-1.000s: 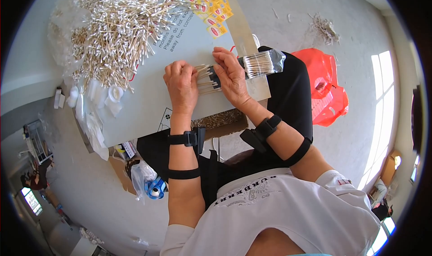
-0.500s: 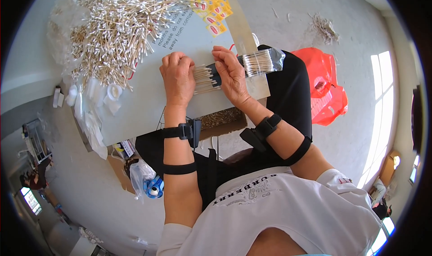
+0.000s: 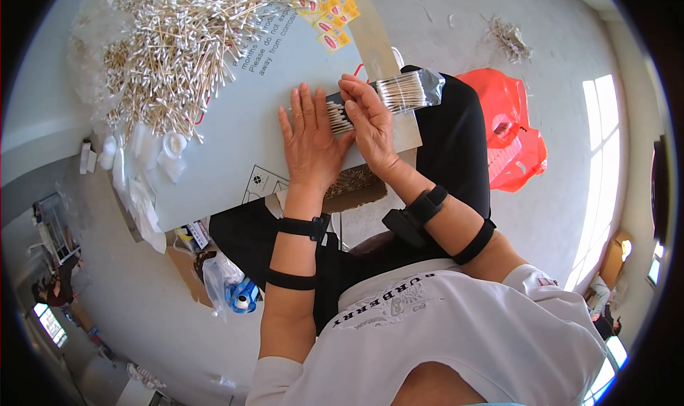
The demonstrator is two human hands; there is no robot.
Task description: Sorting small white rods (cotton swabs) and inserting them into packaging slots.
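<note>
A clear plastic bag of cotton swabs (image 3: 400, 92) with a dark band lies across the table's near right edge. My right hand (image 3: 372, 124) curls over the bag's middle, thumb and fingers closed on it. Loose cotton swabs (image 3: 338, 118) show at the left end, between my two hands. My left hand (image 3: 313, 139) lies flat with its fingers stretched out, its thumb side against those swab ends. The palms hide part of the swabs. A big heap of loose cotton swabs (image 3: 178, 49) covers the table's far left.
Yellow and white labels (image 3: 329, 10) lie spread at the table's far edge. Clear plastic bags and a tape roll (image 3: 173, 146) are at the left. An open cardboard box (image 3: 354, 198) holding swabs sits below the near edge. A red plastic bag (image 3: 499, 131) lies on the floor at right.
My left hand has gone from curled fingers to flat and moved right, against the swab ends. The swabs stick out less to the left. My right hand stays on the bag.
</note>
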